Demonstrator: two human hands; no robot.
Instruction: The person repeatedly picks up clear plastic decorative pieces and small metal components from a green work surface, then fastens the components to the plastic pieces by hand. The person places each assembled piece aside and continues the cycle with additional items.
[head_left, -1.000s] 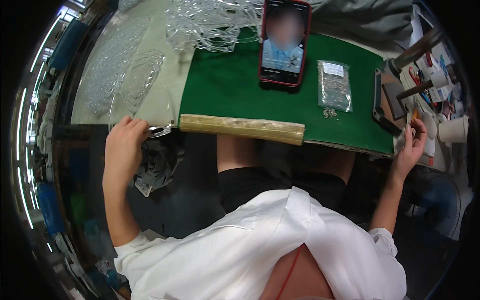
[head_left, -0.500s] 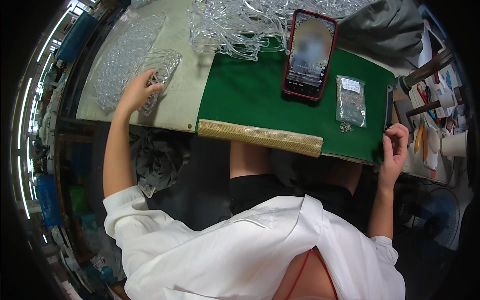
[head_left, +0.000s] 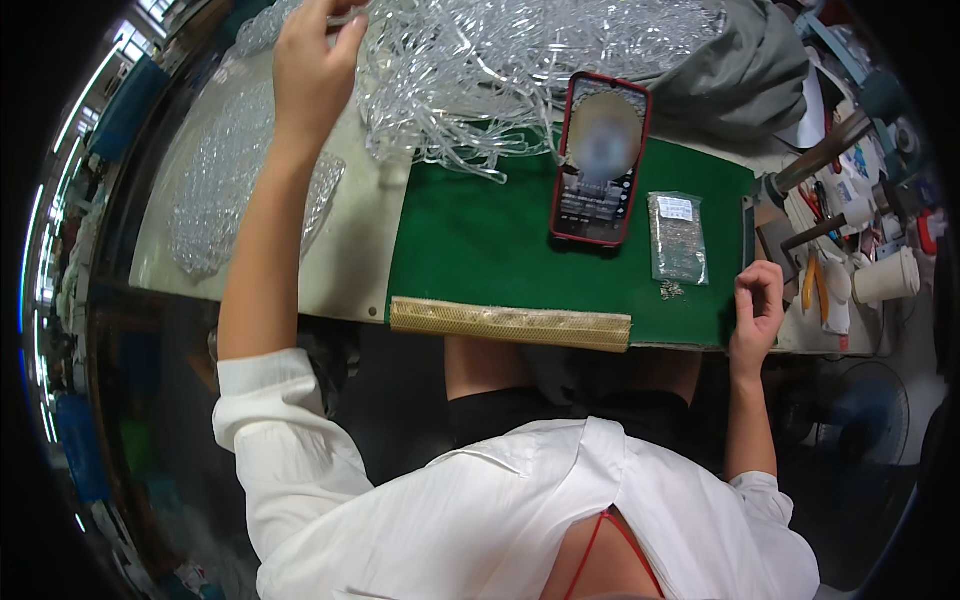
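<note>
At the far left of the table, my left hand [head_left: 313, 75] reaches up to the top of the view, thumb and fingers closed on a clear plastic strip [head_left: 346, 17]. Beside it spreads a big tangled heap of clear strips [head_left: 450, 75]. My right hand [head_left: 760, 305] rests at the right edge of the green mat [head_left: 480, 240], fingers curled in; what they hold, if anything, is hidden. Left of this hand lies a small clear bag [head_left: 678, 240] of tiny pieces, with a little pile of loose bits [head_left: 671, 291] below it.
A phone [head_left: 602, 160] in a red case lies on the mat. Another heap of clear strips [head_left: 225, 185] covers the left side. A gold patterned strip [head_left: 510, 324] lines the front edge. Grey cloth [head_left: 740, 80], a metal machine rod [head_left: 820, 155], orange-handled pliers [head_left: 815, 290] and a white cup [head_left: 887, 277] are at right.
My left hand has moved up and away from the left heap of strips to the far heap. The view has shifted slightly; my right hand stays at the mat's right edge.
</note>
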